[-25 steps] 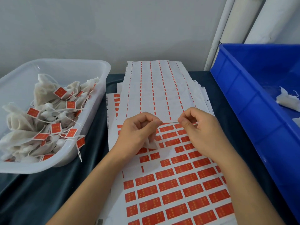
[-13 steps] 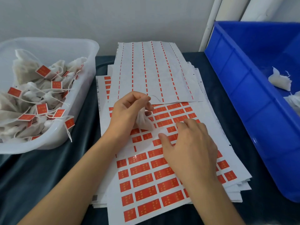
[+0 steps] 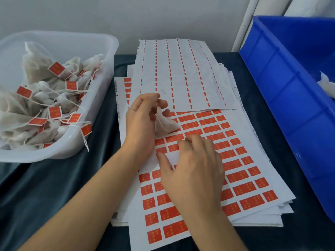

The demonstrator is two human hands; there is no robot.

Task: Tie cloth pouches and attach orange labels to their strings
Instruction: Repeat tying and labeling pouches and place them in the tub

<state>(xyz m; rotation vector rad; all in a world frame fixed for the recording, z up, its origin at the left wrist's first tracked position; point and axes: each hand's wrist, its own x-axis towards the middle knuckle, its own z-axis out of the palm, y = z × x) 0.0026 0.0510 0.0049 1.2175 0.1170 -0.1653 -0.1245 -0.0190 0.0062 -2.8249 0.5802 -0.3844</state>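
On a dark-draped worktop [image 3: 54, 187], a small white cloth pouch [image 3: 164, 124] was held by its string in the left hand's [image 3: 143, 122] grip. The right hand [image 3: 192, 171], fingers relaxed and holding nothing, was laid on the white sheet of orange rectangular labels [image 3: 241, 160]. The labelling step seemed in hand; one label would next need peeling.

**A small hand-packing workstation**

This looks like a packing or light-assembly bench, not a home table. The worktop [image 3: 54, 187] is draped in dark teal cloth and set against a bare pale wall [image 3: 126, 15]. A thick stack of label sheets [image 3: 244, 178] lies in the middle, printed in rows of identical orange labels, with a stripped backing sheet [image 3: 181, 73] on top at the far end. A clear tub [image 3: 107, 57] on the left is heaped with labelled pouches [image 3: 36, 69]. A blue bin [image 3: 281, 87] of the stackable industrial kind stands on the right.
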